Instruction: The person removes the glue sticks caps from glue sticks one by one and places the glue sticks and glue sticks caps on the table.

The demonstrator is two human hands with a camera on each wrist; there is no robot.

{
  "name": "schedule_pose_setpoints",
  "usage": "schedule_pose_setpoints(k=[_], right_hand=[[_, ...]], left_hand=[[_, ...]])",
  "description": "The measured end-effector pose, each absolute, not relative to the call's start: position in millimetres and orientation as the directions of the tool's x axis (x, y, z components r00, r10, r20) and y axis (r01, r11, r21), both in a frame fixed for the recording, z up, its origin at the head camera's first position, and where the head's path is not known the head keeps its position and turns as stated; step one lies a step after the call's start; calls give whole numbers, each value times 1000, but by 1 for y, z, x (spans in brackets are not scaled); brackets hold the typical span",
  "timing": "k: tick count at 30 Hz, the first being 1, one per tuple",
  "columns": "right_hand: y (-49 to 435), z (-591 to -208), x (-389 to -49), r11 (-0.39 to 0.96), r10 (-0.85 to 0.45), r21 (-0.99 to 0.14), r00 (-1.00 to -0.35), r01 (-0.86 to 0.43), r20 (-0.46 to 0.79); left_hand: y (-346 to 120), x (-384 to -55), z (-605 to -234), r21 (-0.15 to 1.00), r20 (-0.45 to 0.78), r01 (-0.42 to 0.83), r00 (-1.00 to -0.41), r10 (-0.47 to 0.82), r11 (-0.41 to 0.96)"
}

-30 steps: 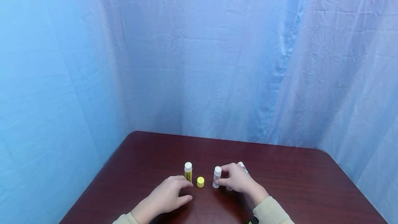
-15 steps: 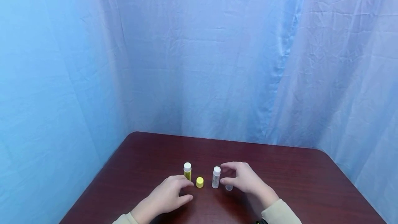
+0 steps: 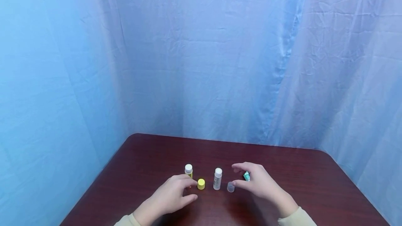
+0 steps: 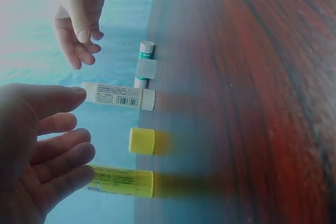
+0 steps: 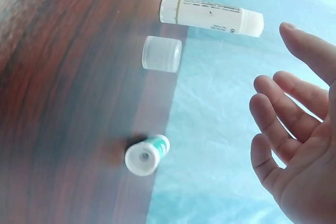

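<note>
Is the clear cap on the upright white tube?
No, the right wrist view shows the clear cap sitting on the table, apart from the upright white tube.

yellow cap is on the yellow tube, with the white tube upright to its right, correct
No, the yellow cap is off the yellow tube, on the table beside it, the head view shows. The white tube is upright to its right.

My left fingers (image 3: 186, 182) partly hide a white-topped yellow tube (image 3: 188, 170) on the dark worktop (image 3: 163, 152) — rightward stand a yellow cap (image 3: 201, 184), a white tube (image 3: 217, 180) and a clear cap (image 3: 230, 187) — and something green (image 3: 246, 176) shows between my parted right fingers (image 3: 246, 166).
</note>
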State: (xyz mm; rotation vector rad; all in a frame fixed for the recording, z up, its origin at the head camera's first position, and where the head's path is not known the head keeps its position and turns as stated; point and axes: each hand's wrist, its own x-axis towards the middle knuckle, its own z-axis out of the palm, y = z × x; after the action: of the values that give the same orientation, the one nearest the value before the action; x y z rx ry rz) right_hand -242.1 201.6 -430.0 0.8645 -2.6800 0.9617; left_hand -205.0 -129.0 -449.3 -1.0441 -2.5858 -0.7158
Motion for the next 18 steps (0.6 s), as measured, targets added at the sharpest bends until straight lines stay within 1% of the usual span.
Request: schedule_pose_setpoints(k=[8, 18], right_hand=[[215, -422, -234, 639, -422, -519, -822, -569, 382], [227, -415, -232, 626, -369, -557, -837, -546, 404]], left_hand=[[-119, -202, -445, 319, 457, 736, -672, 583, 597], [-104, -200, -441, 281, 499, 767, -630, 595, 577]])
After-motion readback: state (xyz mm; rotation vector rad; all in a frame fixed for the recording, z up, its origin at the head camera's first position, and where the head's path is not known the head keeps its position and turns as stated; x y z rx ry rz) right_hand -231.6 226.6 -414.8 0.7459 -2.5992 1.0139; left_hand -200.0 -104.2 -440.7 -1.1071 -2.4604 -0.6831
